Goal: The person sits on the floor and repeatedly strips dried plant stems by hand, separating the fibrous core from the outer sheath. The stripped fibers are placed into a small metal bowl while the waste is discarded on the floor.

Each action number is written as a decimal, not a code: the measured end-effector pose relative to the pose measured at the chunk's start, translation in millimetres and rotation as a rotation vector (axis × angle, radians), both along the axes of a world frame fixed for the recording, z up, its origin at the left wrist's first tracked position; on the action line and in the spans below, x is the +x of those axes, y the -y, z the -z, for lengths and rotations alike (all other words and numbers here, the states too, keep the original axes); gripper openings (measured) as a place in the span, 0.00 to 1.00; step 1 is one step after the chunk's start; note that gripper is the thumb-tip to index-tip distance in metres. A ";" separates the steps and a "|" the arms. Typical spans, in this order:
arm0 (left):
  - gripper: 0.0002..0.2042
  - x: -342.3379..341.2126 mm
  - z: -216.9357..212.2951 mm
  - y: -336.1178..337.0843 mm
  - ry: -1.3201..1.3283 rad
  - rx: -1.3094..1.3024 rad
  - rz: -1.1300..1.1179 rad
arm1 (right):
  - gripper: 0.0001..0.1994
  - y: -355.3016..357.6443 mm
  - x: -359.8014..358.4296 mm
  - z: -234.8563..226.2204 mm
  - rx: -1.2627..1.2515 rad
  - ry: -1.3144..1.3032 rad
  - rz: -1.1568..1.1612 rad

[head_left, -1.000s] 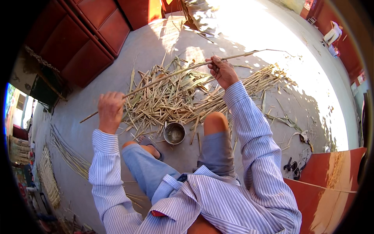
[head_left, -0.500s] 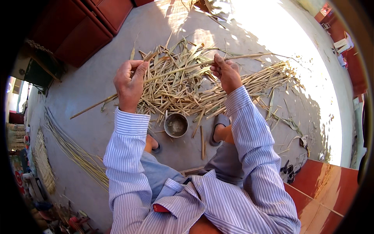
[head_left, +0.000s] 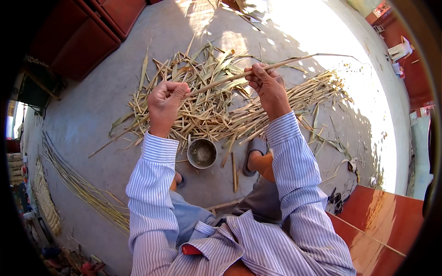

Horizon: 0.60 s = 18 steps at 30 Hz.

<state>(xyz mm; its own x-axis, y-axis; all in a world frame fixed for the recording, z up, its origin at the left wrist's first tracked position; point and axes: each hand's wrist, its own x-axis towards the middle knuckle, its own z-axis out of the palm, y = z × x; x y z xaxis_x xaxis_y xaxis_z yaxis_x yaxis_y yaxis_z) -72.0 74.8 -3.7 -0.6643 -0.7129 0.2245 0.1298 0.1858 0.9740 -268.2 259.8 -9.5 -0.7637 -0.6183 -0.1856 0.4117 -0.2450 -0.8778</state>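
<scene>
**Left hand slides in, grips close up on the stalk**

And in comes the left hand (head_left: 165, 103)! A second ago it was a blur out wide; now it has moved well in towards the right hand (head_left: 269, 89), leaving only a short run of stalk (head_left: 216, 84) between the two.

The right hand has barely shifted along it: thumb and fingertips pinched together, clamped on the stalk. The left is curled tight, thumb pressed to its fingers, clamped on it too, though just how the stalk passes through that fist I can't tell from here.

So where's the stalk? Up off the floor (head_left: 92, 112), slanting from the left grip up to the right one. Beyond the right hand it runs on thin, kinks, and droops at the tip. Past the left hand, what looks to be its other end pokes out low, behind the wrist.

What does that mean for the work? I'd say control: two grips on one short stretch, the long ends hanging free either side.

Under the grips sprawls the heap (head_left: 195, 119); beneath and beyond the right hand, the bundle (head_left: 294, 99). The mug (head_left: 212, 162) sits below the left grip, nearer the feet.
</scene>
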 end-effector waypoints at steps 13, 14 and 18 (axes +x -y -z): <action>0.11 11.5 5.3 3.7 0.401 -0.438 0.111 | 0.13 27.2 32.9 2.8 0.040 -0.093 -0.135; 0.11 11.7 4.9 4.4 0.347 -0.570 0.066 | 0.14 29.7 35.5 5.2 0.066 -0.068 -0.127; 0.09 8.1 -3.3 -1.0 0.198 -0.911 -0.068 | 0.13 35.3 38.6 6.5 0.075 -0.023 0.010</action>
<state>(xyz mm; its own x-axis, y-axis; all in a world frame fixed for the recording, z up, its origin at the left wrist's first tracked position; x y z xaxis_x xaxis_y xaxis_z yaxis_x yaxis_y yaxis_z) -63.9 75.8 -0.4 -0.7137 -0.3567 0.6029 -0.0622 0.8895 0.4526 -229.7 224.5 -16.0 -0.7742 -0.5960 -0.2131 0.3889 -0.1824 -0.9030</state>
